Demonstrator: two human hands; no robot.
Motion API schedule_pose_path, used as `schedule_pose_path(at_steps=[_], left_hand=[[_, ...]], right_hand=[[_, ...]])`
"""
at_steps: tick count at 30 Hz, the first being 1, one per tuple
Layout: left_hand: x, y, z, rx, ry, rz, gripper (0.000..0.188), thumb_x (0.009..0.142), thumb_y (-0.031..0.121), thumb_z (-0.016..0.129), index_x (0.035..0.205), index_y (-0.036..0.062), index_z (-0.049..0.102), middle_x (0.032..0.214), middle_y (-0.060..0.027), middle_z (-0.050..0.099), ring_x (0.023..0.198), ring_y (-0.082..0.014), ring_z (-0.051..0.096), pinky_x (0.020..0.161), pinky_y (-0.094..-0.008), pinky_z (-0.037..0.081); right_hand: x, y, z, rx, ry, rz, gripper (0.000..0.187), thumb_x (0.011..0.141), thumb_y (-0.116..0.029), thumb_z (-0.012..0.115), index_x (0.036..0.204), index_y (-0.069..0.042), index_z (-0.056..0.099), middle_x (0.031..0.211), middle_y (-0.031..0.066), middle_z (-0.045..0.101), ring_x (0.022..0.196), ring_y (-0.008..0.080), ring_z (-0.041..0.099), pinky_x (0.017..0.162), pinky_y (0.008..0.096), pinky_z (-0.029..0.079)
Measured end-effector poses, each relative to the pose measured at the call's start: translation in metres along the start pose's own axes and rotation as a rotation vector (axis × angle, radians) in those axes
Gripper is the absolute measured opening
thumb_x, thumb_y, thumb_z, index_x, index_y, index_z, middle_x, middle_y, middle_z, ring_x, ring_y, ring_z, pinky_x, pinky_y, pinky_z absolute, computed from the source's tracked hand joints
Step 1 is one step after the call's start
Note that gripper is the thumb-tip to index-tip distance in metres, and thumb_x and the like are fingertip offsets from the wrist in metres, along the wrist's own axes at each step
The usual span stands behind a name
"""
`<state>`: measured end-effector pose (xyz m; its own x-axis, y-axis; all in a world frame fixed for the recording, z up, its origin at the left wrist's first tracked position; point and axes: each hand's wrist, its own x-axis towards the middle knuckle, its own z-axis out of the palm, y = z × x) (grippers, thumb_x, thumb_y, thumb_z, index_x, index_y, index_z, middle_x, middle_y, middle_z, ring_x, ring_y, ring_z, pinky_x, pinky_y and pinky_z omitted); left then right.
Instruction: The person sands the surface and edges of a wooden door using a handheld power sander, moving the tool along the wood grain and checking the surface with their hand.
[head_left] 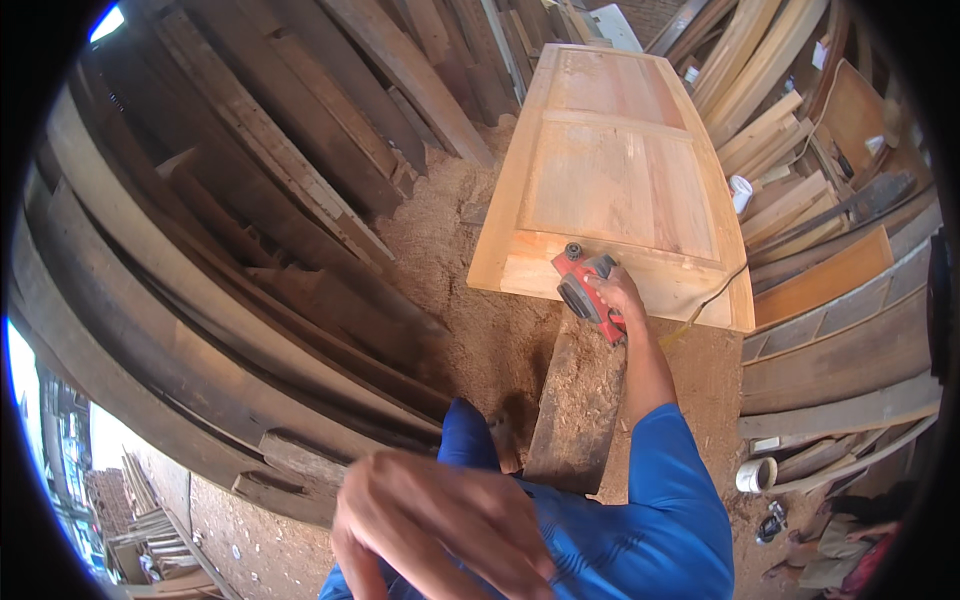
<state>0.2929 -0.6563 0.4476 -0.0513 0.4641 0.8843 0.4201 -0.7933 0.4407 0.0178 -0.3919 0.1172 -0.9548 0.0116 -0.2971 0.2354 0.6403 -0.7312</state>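
A pale wooden panelled door [612, 170] lies flat, running away from me. On its near edge sits a red and black electric planer [585, 287], and my right hand [622, 292] grips its handle. A yellow cord [706, 298] trails from the tool across the door's near right corner. My left hand [440, 525] hovers close to the camera at the lower middle, blurred, fingers spread and holding nothing. Blue clothing [640, 520] covers my arm and legs.
Dark planks [250, 200] lean in stacks on the left, lighter boards [780, 120] on the right. Sawdust [450, 250] covers the ground. A thick plank [575, 400] lies under the door's near end. A white tape roll [755, 474] and another person [830, 550] are at lower right.
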Motion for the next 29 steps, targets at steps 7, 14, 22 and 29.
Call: schedule_pose_path(at_steps=[7,14,22,29], left_hand=[[-0.193,-0.107,-0.134,0.700,0.968,-1.142,0.072,0.090,0.016,0.078,0.149,-0.0042,0.042,0.143,-0.0248,0.056,0.127,-0.0319,0.058,0.109,-0.0449,0.047],[-0.337,-0.238,-0.254,1.055,0.441,-2.072,0.125,0.079,0.062,0.079,0.164,0.0078,0.006,0.166,-0.0279,0.021,0.152,-0.0466,0.023,0.124,-0.0590,0.017],[-0.375,-0.308,-0.334,0.836,0.538,-2.168,0.131,0.074,0.058,0.083,0.164,0.0001,0.006,0.166,-0.0267,0.022,0.152,-0.0456,0.026,0.123,-0.0519,0.029],[-0.411,-0.304,-0.342,0.900,0.660,-1.975,0.132,0.073,0.047,0.087,0.164,0.0080,0.001,0.159,-0.0319,0.028,0.147,-0.0461,0.034,0.119,-0.0546,0.034]], right_hand=[[0.020,0.031,-0.004,0.058,0.015,-0.040,0.035,0.089,-0.032,0.080,0.095,0.001,0.067,0.071,0.0046,0.062,0.060,0.0143,0.059,0.055,0.0327,0.050],[-0.006,0.027,0.002,0.114,-0.027,0.076,0.058,0.082,-0.034,0.083,0.126,0.001,0.068,0.120,0.0196,0.065,0.096,0.0318,0.070,0.087,0.0409,0.054],[-0.004,-0.014,-0.028,0.307,-0.164,0.201,0.042,0.080,-0.007,0.079,0.121,-0.004,0.072,0.118,0.0088,0.052,0.105,0.0219,0.057,0.085,0.0335,0.052],[0.024,-0.089,-0.022,0.063,-0.051,0.259,0.053,0.077,-0.015,0.081,0.130,-0.011,0.073,0.135,0.0086,0.050,0.124,0.0316,0.052,0.108,0.0362,0.045]])
